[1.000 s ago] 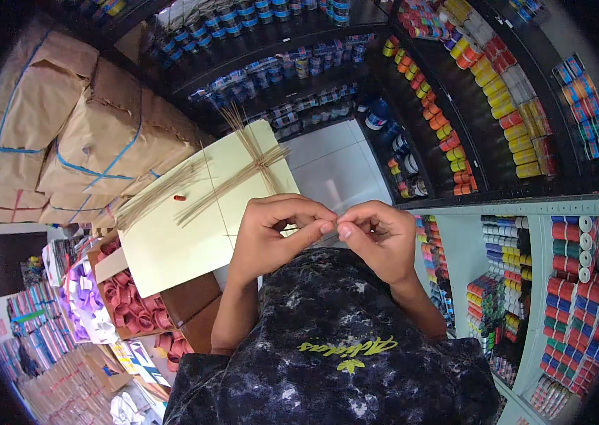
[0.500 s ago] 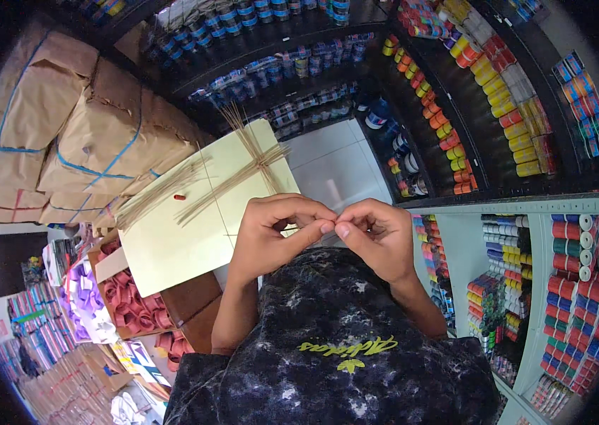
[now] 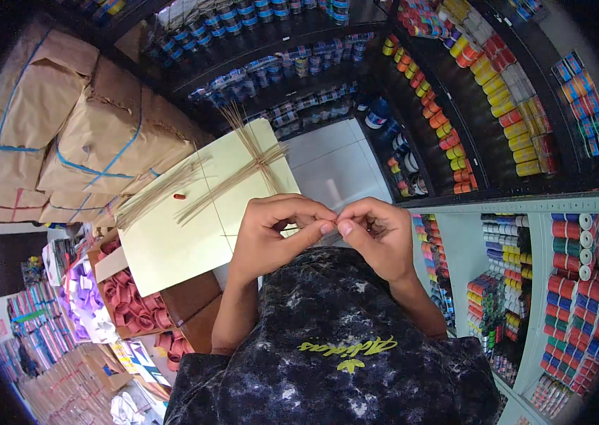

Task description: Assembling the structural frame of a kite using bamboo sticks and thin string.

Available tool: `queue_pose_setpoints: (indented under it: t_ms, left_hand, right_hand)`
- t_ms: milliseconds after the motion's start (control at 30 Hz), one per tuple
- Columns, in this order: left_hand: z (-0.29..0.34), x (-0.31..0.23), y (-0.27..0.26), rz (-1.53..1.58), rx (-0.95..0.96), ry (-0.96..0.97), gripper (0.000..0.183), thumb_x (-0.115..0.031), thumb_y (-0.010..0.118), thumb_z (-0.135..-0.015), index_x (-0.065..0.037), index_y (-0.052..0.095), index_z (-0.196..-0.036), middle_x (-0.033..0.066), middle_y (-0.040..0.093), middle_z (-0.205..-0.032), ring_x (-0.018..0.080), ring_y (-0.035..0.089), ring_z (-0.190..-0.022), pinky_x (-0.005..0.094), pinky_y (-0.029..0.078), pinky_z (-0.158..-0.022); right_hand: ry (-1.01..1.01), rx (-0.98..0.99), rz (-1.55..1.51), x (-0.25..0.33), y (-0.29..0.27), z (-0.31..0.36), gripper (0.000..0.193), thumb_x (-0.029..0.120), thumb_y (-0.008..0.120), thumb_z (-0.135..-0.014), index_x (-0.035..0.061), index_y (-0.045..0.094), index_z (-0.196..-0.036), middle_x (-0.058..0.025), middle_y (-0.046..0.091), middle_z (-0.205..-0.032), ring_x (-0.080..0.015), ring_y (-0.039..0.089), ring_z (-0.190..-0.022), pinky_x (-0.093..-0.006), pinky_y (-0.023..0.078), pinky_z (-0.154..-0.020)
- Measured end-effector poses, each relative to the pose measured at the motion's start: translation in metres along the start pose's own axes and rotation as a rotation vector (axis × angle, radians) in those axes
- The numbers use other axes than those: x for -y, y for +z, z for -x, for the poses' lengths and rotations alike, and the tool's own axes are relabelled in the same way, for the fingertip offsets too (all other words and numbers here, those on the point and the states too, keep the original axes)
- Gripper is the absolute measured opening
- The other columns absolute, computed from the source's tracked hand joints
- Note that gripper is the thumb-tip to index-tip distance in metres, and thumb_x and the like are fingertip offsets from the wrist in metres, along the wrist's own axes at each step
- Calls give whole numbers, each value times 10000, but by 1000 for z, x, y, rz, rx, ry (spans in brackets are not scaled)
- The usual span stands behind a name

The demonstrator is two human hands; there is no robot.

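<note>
Loose thin sticks (image 3: 160, 191) laid at left of desk (image 3: 165, 258), long axis near-left to far-right. Small red piece (image 3: 180, 197) set between these and crossed stick bundle (image 3: 260, 163). Bundle placed beyond left hand (image 3: 269, 232), farther from right hand (image 3: 383, 235). Both hands half-curled, fingertips pinched, meeting; anything held cannot be made out.

Left of the fingers (image 3: 364, 208): brown parcels (image 3: 94, 138), blue-strapped; lower left, red rolls (image 3: 137, 303) in a carton (image 3: 190, 292). Right: pale shelving (image 3: 457, 263) bearing coloured spools (image 3: 575, 312). Beyond: dark shelves (image 3: 467, 117), jars (image 3: 246, 14) left, yellow reels (image 3: 503, 103) right.
</note>
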State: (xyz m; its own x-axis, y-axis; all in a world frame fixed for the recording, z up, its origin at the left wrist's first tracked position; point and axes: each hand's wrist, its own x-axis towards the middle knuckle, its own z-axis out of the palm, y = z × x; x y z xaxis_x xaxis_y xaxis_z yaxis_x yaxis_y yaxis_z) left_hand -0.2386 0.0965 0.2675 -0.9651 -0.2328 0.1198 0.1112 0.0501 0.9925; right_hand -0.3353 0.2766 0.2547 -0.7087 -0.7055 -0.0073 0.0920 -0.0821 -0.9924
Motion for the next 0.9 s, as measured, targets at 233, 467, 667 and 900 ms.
queue_pose_setpoints:
  t_ms: [233, 467, 667, 900]
  left_hand:
    - [2, -1, 0, 11, 4, -30, 133, 10, 745, -855, 12, 757, -987, 78, 727, -856, 83, 644, -717, 224, 503, -639]
    - [3, -2, 0, 19, -7, -26, 133, 10, 746, -855, 11, 758, -987, 79, 729, -860, 78, 644, -716, 218, 501, -634]
    - [4, -1, -2, 7, -11, -32, 130, 9, 749, -854, 14, 757, -984, 79, 731, -864, 76, 649, -719, 215, 503, -633]
    - [4, 3, -3, 20, 18, -1, 140, 49, 750, -848, 54, 736, -987, 141, 722, -928, 137, 689, -747, 238, 550, -623]
  right_hand:
    - [-1, 15, -11, 0, 1, 1, 115, 99, 718, -912, -9, 701, -951, 35, 653, -779, 10, 518, -672, -171, 391, -580]
    - [-10, 10, 9, 0, 1, 2, 98, 88, 716, -910, -3, 699, -940, 46, 638, -759, 20, 477, -646, -171, 350, -555]
    - [-15, 10, -8, 2, 3, 3, 86, 82, 714, -909, 0, 699, -932, 53, 632, -752, 22, 465, -639, -173, 337, -549]
    - [-9, 6, -38, 1, 4, 4, 82, 81, 712, -907, 4, 701, -932, 59, 614, -733, 21, 449, -629, -176, 315, -539]
